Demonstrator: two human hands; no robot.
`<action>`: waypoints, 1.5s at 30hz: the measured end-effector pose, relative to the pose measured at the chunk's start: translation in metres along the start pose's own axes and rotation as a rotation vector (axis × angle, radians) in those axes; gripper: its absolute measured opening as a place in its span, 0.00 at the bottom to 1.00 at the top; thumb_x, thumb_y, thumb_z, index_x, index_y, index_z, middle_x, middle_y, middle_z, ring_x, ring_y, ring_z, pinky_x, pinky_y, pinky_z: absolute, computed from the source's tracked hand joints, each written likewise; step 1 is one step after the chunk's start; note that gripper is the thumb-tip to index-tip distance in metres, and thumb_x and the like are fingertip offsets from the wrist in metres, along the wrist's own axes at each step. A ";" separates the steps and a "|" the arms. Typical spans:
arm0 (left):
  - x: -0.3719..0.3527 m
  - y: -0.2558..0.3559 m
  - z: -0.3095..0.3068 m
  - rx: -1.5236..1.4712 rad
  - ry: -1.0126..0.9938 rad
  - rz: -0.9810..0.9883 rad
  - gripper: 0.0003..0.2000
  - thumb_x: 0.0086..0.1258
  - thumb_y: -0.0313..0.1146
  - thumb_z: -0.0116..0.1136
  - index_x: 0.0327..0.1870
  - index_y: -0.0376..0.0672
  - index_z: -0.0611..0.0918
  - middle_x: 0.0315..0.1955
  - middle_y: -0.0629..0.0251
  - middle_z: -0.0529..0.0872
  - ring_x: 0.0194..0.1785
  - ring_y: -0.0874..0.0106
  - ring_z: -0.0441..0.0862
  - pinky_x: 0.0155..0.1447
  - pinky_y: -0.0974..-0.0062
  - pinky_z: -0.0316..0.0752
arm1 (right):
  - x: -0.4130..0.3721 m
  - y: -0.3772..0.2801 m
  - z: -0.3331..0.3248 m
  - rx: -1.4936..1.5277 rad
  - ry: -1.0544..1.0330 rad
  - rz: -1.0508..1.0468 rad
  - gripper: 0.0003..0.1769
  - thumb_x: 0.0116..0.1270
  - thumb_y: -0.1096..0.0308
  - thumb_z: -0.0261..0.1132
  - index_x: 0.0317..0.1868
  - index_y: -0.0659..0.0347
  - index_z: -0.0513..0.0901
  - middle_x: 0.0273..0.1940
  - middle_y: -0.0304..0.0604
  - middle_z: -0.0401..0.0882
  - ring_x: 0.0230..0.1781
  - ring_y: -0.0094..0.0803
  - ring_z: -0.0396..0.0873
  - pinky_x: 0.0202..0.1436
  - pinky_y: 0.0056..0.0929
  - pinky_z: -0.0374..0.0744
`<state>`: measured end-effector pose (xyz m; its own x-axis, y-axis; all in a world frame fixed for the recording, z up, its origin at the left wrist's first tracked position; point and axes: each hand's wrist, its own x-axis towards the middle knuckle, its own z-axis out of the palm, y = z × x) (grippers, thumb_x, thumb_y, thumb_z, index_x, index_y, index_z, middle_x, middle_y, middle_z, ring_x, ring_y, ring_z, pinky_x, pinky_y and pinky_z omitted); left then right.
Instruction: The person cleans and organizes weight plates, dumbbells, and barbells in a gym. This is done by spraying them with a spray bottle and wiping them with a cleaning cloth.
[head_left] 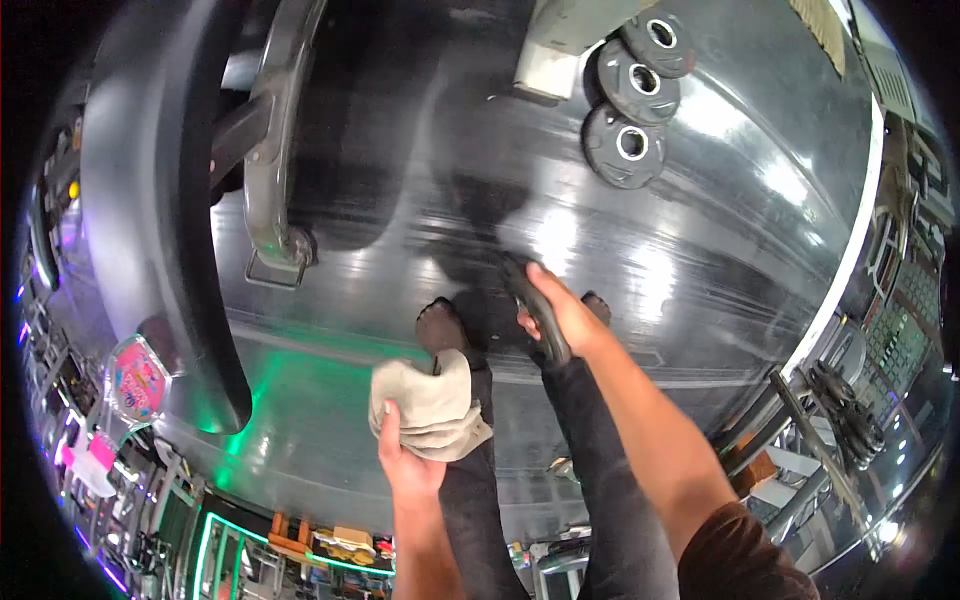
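Observation:
A folded beige cloth [425, 405] is in my left hand [412, 465], with the thumb lying over it and the other fingers hidden beneath. My right hand [565, 315] is wrapped round a dark, elongated object [540, 312] that slants above my right leg. What this object is cannot be made out. The two hands are apart, with the cloth lower and to the left of the dark object. My feet [440, 325] in dark socks stand on the shiny black floor beyond the hands.
Three black weight plates [625, 146] lie overlapping beside a light metal post [545, 70]. A black padded bench [165, 220] with a metal frame [268, 190] stands at the left. A pink tag [140, 380] is near the bench's lower end. Racks and plates [845, 415] line the right.

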<state>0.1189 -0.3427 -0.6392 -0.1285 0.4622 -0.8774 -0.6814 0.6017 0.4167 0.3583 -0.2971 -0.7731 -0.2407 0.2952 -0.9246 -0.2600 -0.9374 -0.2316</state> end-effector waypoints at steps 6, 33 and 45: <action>0.000 -0.003 0.077 0.355 -0.130 0.162 0.29 0.78 0.34 0.57 0.76 0.39 0.63 0.66 0.52 0.75 0.65 0.57 0.78 0.69 0.57 0.76 | -0.110 0.019 0.002 0.924 -0.184 -0.266 0.45 0.76 0.30 0.35 0.63 0.66 0.74 0.22 0.48 0.72 0.18 0.37 0.69 0.25 0.34 0.70; -0.026 -0.056 0.255 1.630 -0.854 0.872 0.16 0.68 0.34 0.65 0.54 0.38 0.84 0.61 0.45 0.79 0.71 0.41 0.67 0.73 0.44 0.61 | -0.152 0.002 -0.027 1.528 -0.505 -0.764 0.46 0.72 0.27 0.41 0.67 0.62 0.73 0.27 0.49 0.75 0.23 0.40 0.73 0.41 0.43 0.76; -0.091 -0.055 0.142 0.891 -0.611 0.337 0.21 0.64 0.27 0.65 0.59 0.32 0.81 0.65 0.46 0.78 0.72 0.46 0.70 0.76 0.52 0.62 | -0.132 0.021 -0.044 1.618 -0.389 -0.748 0.42 0.72 0.28 0.43 0.53 0.61 0.79 0.19 0.41 0.65 0.21 0.34 0.67 0.31 0.37 0.76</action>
<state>0.2704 -0.3252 -0.5481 0.3314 0.7823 -0.5274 0.1090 0.5235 0.8450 0.4258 -0.3644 -0.6689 0.2211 0.7640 -0.6061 -0.8931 0.4083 0.1889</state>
